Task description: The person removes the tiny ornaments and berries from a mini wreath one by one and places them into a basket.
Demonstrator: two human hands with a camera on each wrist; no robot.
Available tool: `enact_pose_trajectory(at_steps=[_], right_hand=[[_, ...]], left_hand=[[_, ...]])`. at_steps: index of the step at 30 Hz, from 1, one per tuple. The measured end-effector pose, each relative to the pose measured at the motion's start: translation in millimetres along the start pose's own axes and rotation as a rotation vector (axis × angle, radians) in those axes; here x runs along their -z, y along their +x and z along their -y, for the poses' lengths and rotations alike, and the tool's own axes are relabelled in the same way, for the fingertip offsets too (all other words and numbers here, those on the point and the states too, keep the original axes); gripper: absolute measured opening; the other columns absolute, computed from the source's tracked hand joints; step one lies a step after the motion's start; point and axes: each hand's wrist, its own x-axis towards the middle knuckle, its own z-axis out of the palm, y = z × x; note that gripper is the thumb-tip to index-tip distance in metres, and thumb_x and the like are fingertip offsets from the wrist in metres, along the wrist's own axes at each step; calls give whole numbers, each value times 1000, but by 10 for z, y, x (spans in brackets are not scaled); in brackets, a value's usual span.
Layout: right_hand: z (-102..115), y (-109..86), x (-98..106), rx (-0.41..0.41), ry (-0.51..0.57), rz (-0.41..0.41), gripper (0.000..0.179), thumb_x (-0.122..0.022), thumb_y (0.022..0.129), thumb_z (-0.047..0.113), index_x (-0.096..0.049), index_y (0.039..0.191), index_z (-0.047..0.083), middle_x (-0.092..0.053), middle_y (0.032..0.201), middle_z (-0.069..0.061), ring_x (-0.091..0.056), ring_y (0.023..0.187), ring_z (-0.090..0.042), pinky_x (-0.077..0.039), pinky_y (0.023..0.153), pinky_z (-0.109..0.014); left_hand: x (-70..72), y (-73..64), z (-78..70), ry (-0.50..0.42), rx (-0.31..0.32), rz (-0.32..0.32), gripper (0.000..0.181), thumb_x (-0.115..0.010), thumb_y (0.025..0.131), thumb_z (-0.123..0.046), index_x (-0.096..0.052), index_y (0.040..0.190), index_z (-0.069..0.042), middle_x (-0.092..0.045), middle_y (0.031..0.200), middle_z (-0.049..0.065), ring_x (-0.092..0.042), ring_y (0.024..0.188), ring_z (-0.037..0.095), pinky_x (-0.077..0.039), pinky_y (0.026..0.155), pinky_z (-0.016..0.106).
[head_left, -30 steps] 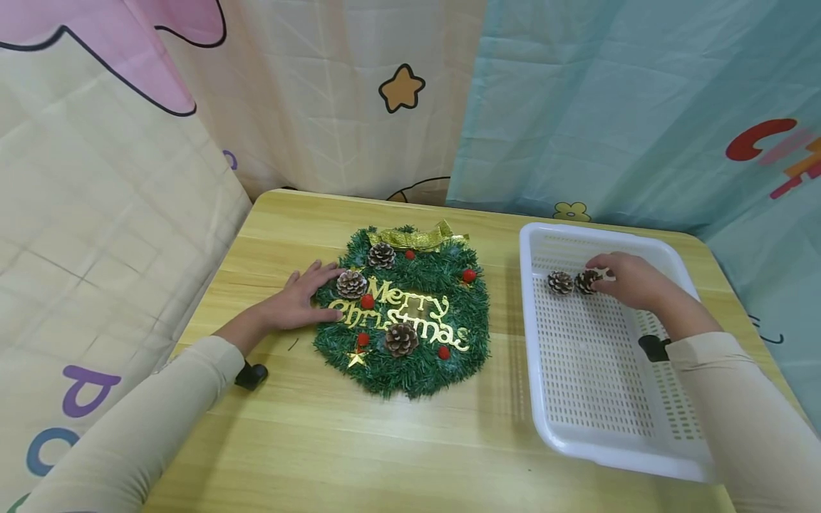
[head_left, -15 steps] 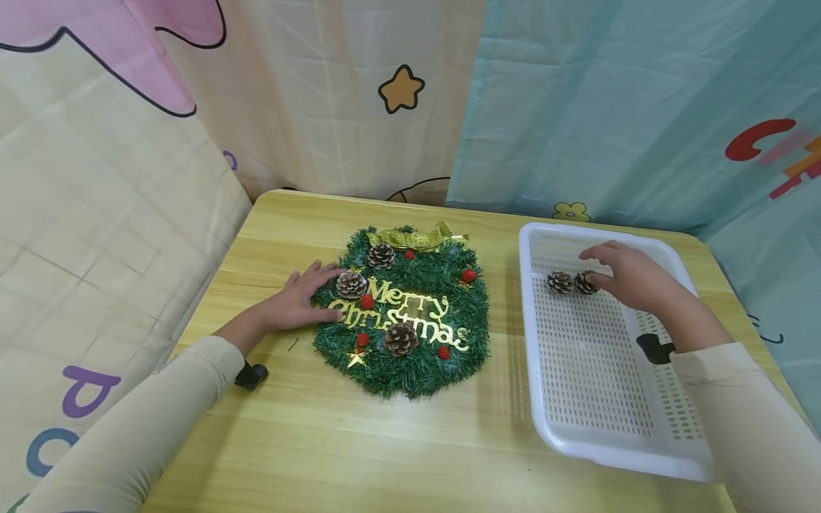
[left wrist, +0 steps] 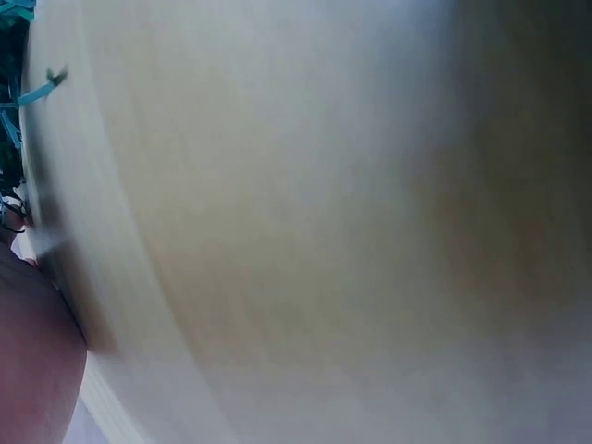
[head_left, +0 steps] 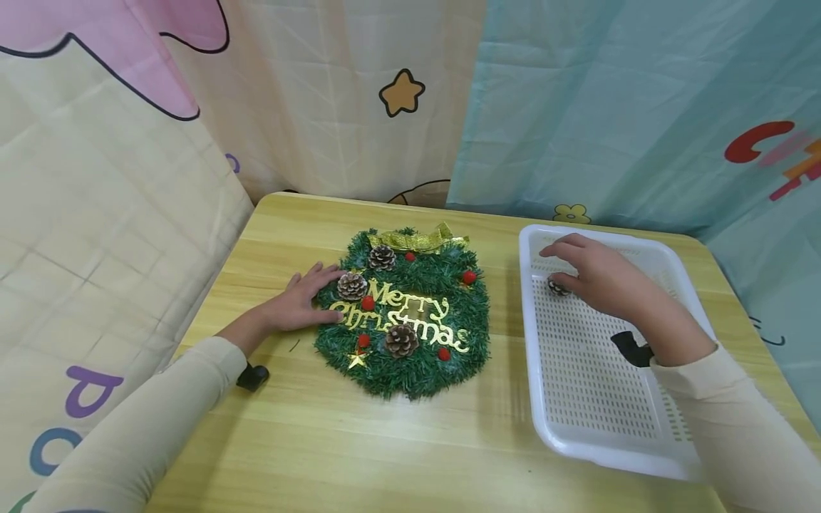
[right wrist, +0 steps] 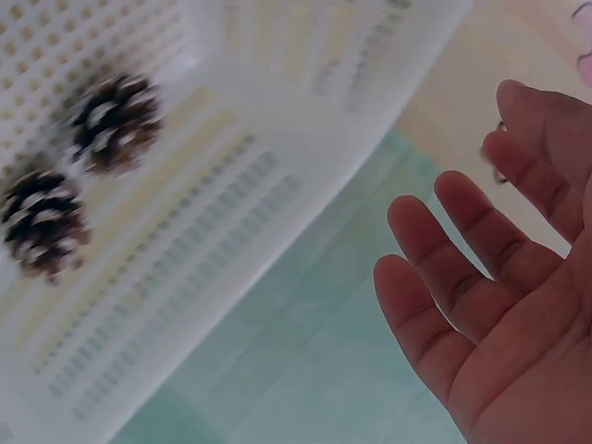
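A green Christmas wreath [head_left: 378,374] lies on the table with gold "Merry Christmas" lettering [head_left: 420,306], several pine cones [head_left: 401,340], red berries and a gold ribbon. My left hand [head_left: 295,306] rests at its left edge, fingers spread and touching the greenery. Over the far part of a white plastic basket [head_left: 534,356] hovers my right hand [head_left: 596,274], fingers loosely extended and holding nothing. Two loose pine cones lie in the basket: the right wrist view shows one pine cone [right wrist: 117,125] beside another pine cone [right wrist: 43,224]. In the head view my right hand hides most of them.
The light wooden table [head_left: 449,456] carries wreath and basket side by side, with a gap between them. Printed curtains [head_left: 308,92] hang behind the table and at its sides. A short dark sprig [head_left: 294,345] lies left of the wreath.
My right hand has let go of the right-hand pine cone in the basket, lifted off and moved left over both cones. The left hand and wreath have stayed put.
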Motion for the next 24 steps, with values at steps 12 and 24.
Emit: enact_pose_trajectory(at_steps=[12,24], right_hand=[[623,226,-34,214,107,41,36,-71,92,10,-63,127,9,-60,125,-7,-59,113,-27,-50,92,-46],[1034,425,-214,436,104,9,35,-74,91,14,-65,124,8,-62,122,-7,-61,110,-24,-51,91,-42]], left_hand=[[1,-9,-5,0,2,-4,85,-68,91,-47,-26,158,-17,-14,164,15,5,150,38,9,113,65],[-5,-5,9,0,11,-2,85,-68,91,-48,-26,158,-17,-14,164,14,5,150,36,8,113,65]])
